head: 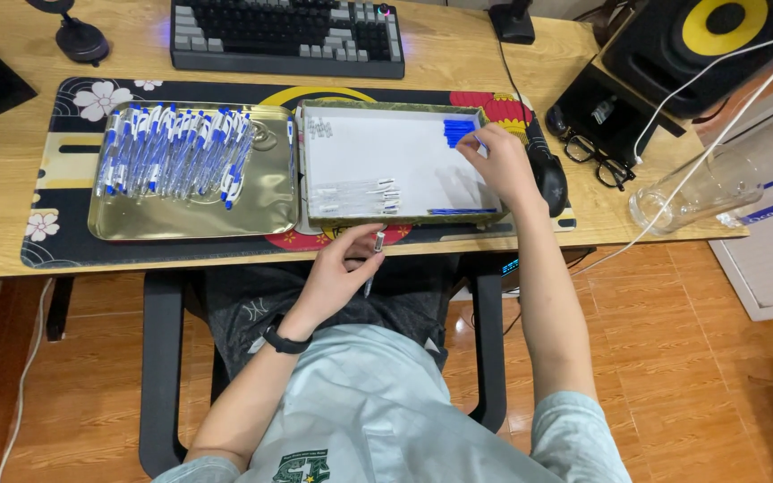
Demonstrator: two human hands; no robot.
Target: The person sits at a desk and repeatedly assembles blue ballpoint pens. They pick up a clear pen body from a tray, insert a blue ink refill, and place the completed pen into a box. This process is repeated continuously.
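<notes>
Pen barrel (pixel 374 259) pinched in left hand (pixel 337 273), below the box (pixel 395 216).

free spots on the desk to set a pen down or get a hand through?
Bare: white box floor between the blue caps and clear parts; gold tray right and front strip; wood left of the mat. Crowded: pen pile, right edge by glasses and bottle.

Home desk or home-office setup. Wooden desk (pixel 2 179) carries a mechanical keyboard (pixel 286 34) at top centre, a flower-print desk mat (pixel 64 224), a computer mouse (pixel 547 179) and a studio speaker (pixel 709 45) in the upper right. Terracotta floor tiles (pixel 673 358) show below.
</notes>
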